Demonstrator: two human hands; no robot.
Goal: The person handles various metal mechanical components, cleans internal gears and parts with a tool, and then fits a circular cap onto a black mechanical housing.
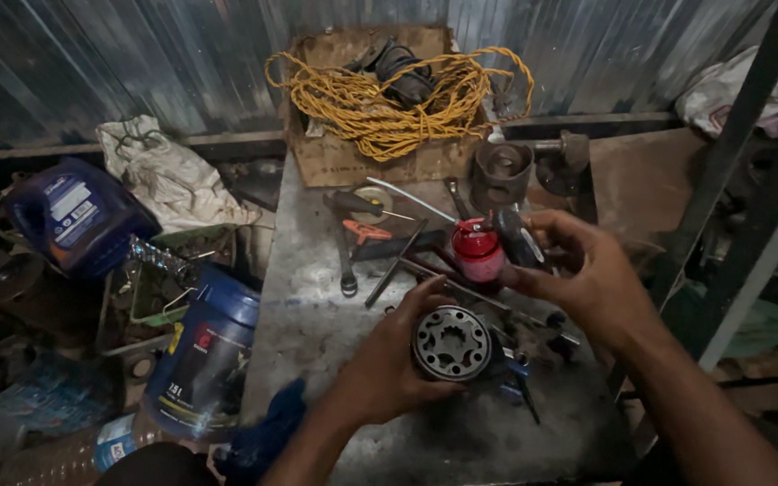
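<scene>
- Over the grey metal bench [317, 315], the left hand [389, 369] is curled around a round metal gear part [450, 343], thumb over its top edge and fingers behind it; the part's toothed centre hole faces the camera.
- Just above and to the right of it, the right hand [587, 274] has its fingers closed about a dark slim tool [517, 236], which it holds against a small red can [478, 251]; whether the fingers also touch the can cannot be told.
- The red can sits between the two hands, a little above the gear part and close to it.
- Beyond the hands on the bench lie a spanner [346, 261], a thin rod [395, 264] and red-handled pliers [364, 231].
- Farther off, past the right hand, stands a rusty metal cylinder [502, 171], and behind it a cardboard box [335, 157] filled with coiled yellow cord [389, 103].
- Left of the left hand, off the bench edge, stands a blue bucket [204, 355]; farther left lies a blue jug [74, 220], beside a crumpled white sack [164, 175].
</scene>
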